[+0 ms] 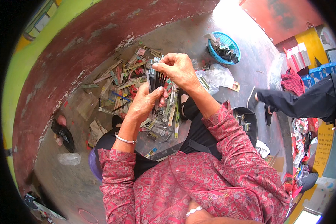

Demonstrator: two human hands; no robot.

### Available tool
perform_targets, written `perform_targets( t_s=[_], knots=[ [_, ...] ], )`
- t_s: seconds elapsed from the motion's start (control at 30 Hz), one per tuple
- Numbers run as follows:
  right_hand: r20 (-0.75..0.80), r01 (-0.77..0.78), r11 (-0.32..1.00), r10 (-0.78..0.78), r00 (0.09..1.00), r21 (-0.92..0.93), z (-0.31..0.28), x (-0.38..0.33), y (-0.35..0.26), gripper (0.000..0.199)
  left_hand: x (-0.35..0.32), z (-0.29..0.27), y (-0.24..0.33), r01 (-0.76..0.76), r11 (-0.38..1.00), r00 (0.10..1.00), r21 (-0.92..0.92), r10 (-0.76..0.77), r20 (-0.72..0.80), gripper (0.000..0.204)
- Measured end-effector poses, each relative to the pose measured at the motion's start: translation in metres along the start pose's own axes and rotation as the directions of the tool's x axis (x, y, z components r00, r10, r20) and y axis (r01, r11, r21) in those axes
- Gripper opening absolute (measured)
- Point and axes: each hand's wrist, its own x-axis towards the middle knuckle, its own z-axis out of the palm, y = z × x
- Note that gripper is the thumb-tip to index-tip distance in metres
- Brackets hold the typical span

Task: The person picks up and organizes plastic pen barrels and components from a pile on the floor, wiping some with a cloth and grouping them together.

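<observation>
- Bundle of slim black sticks with pale, clear-looking ends [158,79] stands roughly upright between the two hands, above the littered floor.
- Left hand [142,101] is closed round the lower part, thumb against fingers, presumably to keep the loose pieces together.
- Right hand [178,71] pinches at the upper ends with thumb and forefinger, perhaps to level or separate them; how many pieces it grips cannot be told.
- Scattered packaging strips [130,81] lie heaped on the floor before the seated person, probably for easy reach; the forearms and dark trousers cover part of the heap.
- Blue plastic basket [233,42] sits beyond the right hand, apparently collecting black pieces too jumbled to identify.
- Dark tub [252,128] rests close by the right sleeve, which hides part of it; its contents are unclear.
- Co-worker's leg [302,96] is cut off at the right, and glare washes out the floor's far end.
</observation>
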Motion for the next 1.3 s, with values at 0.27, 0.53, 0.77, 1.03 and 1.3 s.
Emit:
perform_targets(
  t_s=[0.27,0.53,0.77,1.03,1.3],
  knots=[
    [0.063,-0.182,0.945,0.171,0.983,0.270,-0.009,0.000,-0.003,0.010,-0.002,0.006,0.009,0.067,0.988,0.998,-0.141,-0.063,0.027,0.023],
    [-0.221,0.086,0.808,0.055,0.974,0.583,-0.025,0.008,-0.008,0.004,-0.004,0.005,0.012,0.099,0.991,0.994,-0.087,-0.095,0.054,0.036],
    [-0.570,0.565,0.816,-0.411,0.712,0.118,-0.034,-0.004,-0.023,0.003,-0.002,0.002,0.012,0.077,0.953,0.997,-0.294,-0.069,0.037,0.026],
    [0.349,0.856,0.098,-0.885,0.309,-0.508,0.010,-0.039,-0.003,0.021,0.005,-0.012,0.007,-0.042,0.894,0.998,-0.447,0.020,-0.054,0.030],
    [0.401,0.856,0.086,-0.857,0.324,-0.510,0.009,-0.040,-0.007,0.023,-0.001,-0.021,0.015,-0.012,0.804,1.000,-0.594,0.014,-0.001,0.037]
  ],
)
